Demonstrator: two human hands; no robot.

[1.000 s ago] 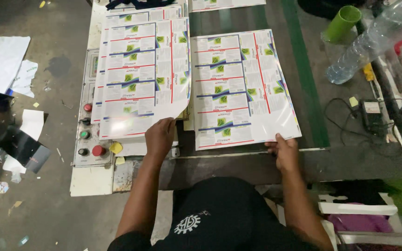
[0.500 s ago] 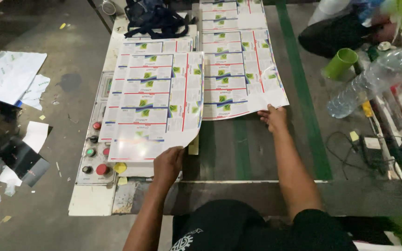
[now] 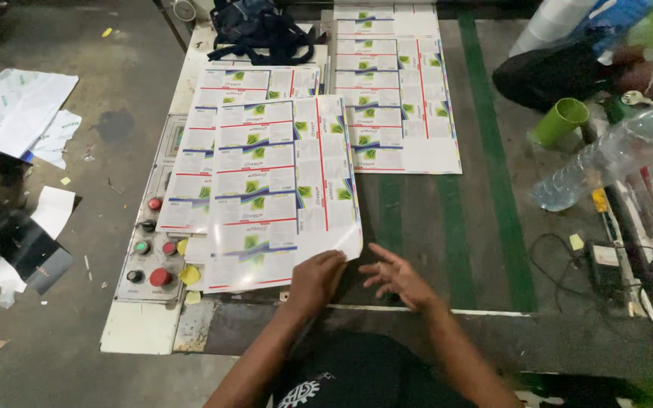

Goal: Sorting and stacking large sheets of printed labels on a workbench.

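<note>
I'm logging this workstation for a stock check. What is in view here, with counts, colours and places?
printed sheets: a stack, white with green, blue and red print, left of the table, left hand on its near corner
far sheet: one in view, same print, lying farther up the table
table: one, dark with green stripes
control panel: one, pale, red, green and black buttons, left of the sheets
bag: one, dark blue, top of the table
cup: one, green, right side
bottle: one, clear plastic, lying at right
loose papers: several, white, on the floor at left
left hand: on the stack's corner
right hand: open, fingers spread over the table
</note>
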